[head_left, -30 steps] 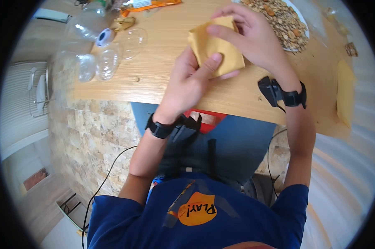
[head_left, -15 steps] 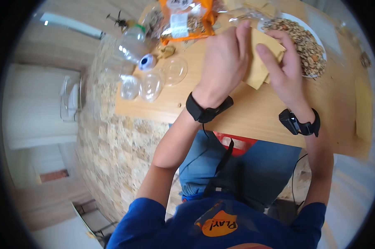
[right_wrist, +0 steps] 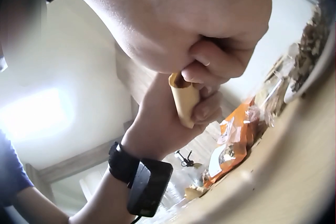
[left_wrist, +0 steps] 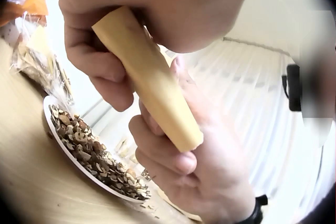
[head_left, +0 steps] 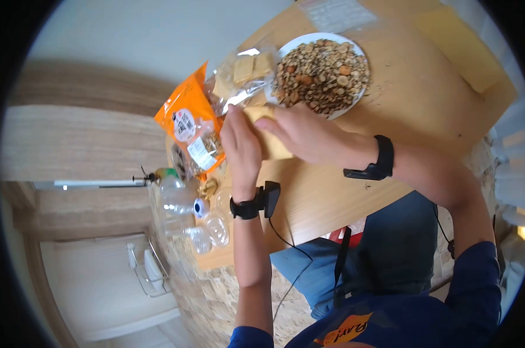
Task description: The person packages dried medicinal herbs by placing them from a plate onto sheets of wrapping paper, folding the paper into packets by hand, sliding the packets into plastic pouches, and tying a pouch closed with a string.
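Observation:
Both hands hold a small yellow paper packet (head_left: 277,148) over the table. Seen from the left wrist, the packet (left_wrist: 152,85) is bent into a flattened tube, with the left hand (left_wrist: 100,45) gripping its upper end. Curled fingers of the right hand (left_wrist: 194,155) hold the lower end. In the right wrist view, a hollow end of the packet (right_wrist: 185,107) shows a darker inside. The head view has the left hand (head_left: 242,148) on the left of the packet and the right hand (head_left: 317,136) reaching across from the right, thumb over it.
Beyond the hands stands a white plate (head_left: 286,49) heaped with dried brown and tan pieces. Beside it lie a clear bag (head_left: 253,68) of yellow squares and an orange bag (head_left: 187,110). Clear plastic cups (head_left: 217,231) and a bottle (head_left: 174,194) sit near the table's left edge.
The head view has turned, bringing the plate and bags more fully into sight. Both hands have shifted around the packet, which was flat earlier and is now bent between them.

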The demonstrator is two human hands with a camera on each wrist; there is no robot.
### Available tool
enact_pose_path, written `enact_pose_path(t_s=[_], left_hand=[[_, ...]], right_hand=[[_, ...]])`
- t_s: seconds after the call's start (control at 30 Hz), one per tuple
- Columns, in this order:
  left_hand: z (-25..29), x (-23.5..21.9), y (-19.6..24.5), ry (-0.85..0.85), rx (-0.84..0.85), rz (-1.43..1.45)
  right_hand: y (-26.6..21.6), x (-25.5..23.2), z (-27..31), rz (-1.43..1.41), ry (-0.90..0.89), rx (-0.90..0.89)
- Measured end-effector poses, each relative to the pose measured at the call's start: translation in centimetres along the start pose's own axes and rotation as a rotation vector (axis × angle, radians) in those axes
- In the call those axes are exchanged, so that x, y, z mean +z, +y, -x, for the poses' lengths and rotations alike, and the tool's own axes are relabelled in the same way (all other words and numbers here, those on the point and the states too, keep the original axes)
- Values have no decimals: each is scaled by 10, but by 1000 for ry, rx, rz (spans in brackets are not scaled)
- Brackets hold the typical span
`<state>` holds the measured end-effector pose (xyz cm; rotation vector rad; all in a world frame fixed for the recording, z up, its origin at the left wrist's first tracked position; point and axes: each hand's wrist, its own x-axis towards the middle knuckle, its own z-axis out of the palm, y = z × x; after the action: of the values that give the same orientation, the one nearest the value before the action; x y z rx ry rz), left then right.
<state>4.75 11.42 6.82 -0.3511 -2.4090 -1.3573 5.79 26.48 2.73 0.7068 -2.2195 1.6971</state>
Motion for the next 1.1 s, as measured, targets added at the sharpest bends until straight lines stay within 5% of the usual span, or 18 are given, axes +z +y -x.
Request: enact_pose_path(t_s=[0.1, 0.13, 0.23, 0.3, 0.33, 0.37, 0.43, 0.57, 0.8, 0.83, 0.9, 0.93, 0.97, 1.03, 1.1], left_hand=[[-3, -1, -30, -70, 1, 22], [-3, 2, -61, -99, -98, 161], [1, 10, -74, -192, -251, 388], [12, 8, -73, -254, -509, 523], [16, 8, -92, -285, -118, 209], [14, 5, -94, -261, -141, 210], [8, -7, -89, -587, -460, 814], [13, -2, -65, -522, -434, 801], [11, -2, -86, -458, -564, 746], [17, -4, -93, -410, -552, 790], [19, 8, -106, -212, 140, 385], [9, -4, -91, -445, -388, 558], [7, -10, -87, -540, -410, 639], [13, 6, -94, -315, -109, 665], [10, -16, -69, -526, -464, 675]], right_hand=[[-17, -13, -1, 65, -110, 118], [-14, -13, -1, 55, -139, 133], [-1, -12, -1, 79, -189, 132], [-2, -13, -2, -1, -229, 137], [4, -10, -3, -61, -228, 174], [6, -9, -5, -67, -260, 176], [4, -12, -10, 30, -248, 206], [0, -18, -14, 61, -211, 261], [33, -31, -28, 79, -167, 271], [33, -25, -31, 113, -217, 252], [27, -29, -31, 58, -72, 427], [19, -34, -34, 94, -107, 484], [18, -38, -39, 163, -87, 457], [28, -48, -44, 19, 18, 461], [47, -76, -59, 95, 61, 339]])
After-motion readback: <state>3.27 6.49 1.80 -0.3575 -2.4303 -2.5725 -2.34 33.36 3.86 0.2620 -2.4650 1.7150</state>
